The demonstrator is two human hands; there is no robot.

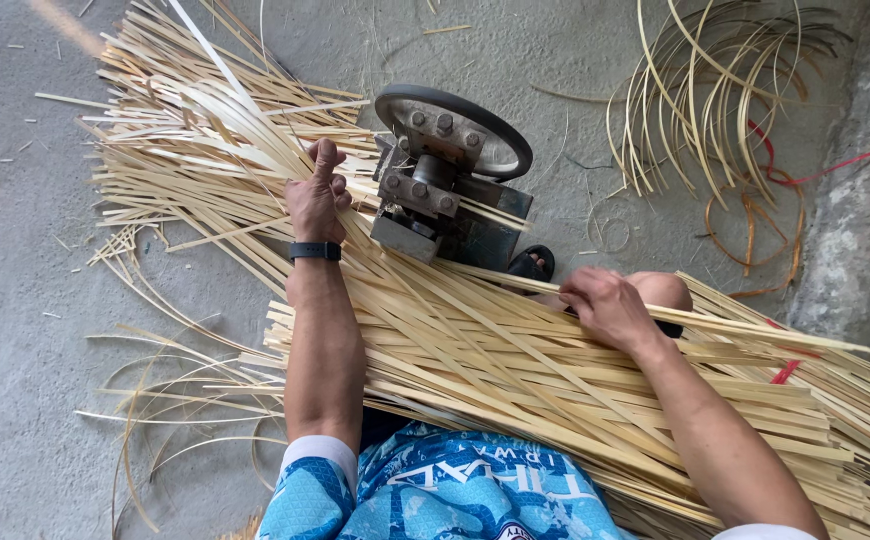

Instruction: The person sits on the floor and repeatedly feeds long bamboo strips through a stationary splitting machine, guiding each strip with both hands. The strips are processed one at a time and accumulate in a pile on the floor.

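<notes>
A small metal splitting machine (437, 205) with a dark wheel (455, 128) on top stands on the concrete floor in front of me. A big pile of long pale bamboo strips (515, 370) lies across my lap and runs through the machine to the far left. My left hand (317, 198) is closed on strips just left of the machine, thumb up. My right hand (603, 303) pinches a strip on the pile to the right of the machine, near my bare knee (661, 289).
Curved thin bamboo slivers (715, 100) lie heaped at the upper right, with a red cord (835, 165) beside them. More loose curls (175, 400) lie on the floor at the lower left. A black sandal (532, 263) shows behind the machine. A raised concrete edge (855, 240) runs along the right.
</notes>
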